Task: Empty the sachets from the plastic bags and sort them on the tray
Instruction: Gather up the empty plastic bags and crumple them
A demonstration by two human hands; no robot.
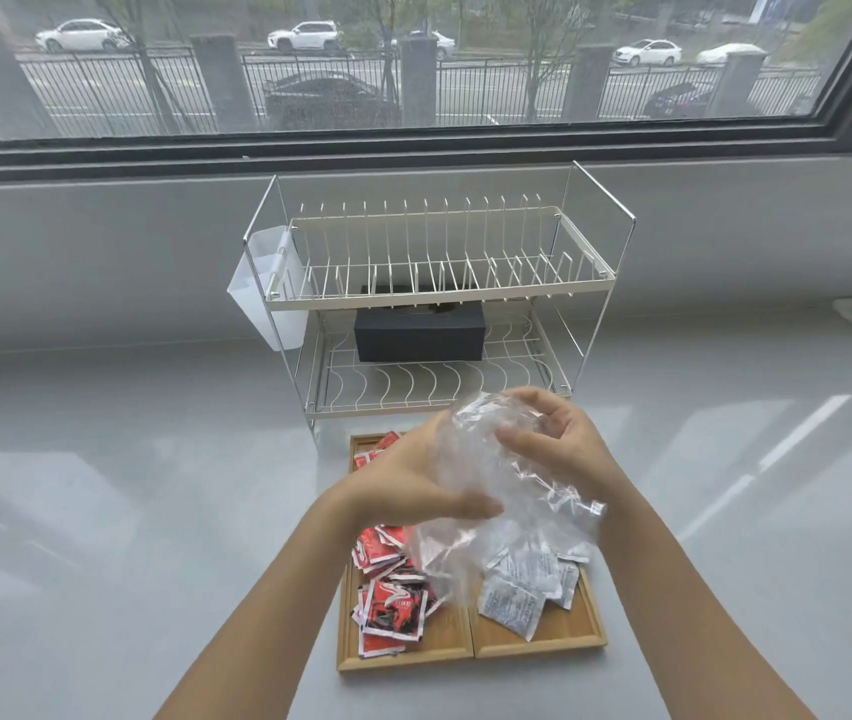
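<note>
Tray (538, 645) on the worktop (128, 485), before the rack (439, 298).
Sachets (387, 605) lie in its left half, packets (522, 589) in its right; a bag (486, 491) hangs above, a box (420, 336) sits on the rack's lower shelf.

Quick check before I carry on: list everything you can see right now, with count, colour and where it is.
Plastic bag: one, clear, held above the tray.
Tray: one, wooden, two compartments, on the counter.
Red sachets: a pile, left compartment.
White sachets: several, right compartment.
Dish rack: one, cream wire, two tiers, behind the tray.
Box: one, black, lower tier.
Cutlery holder: one, white, rack's left side.
Left hand: holds the bag.
Right hand: holds the bag.
</note>
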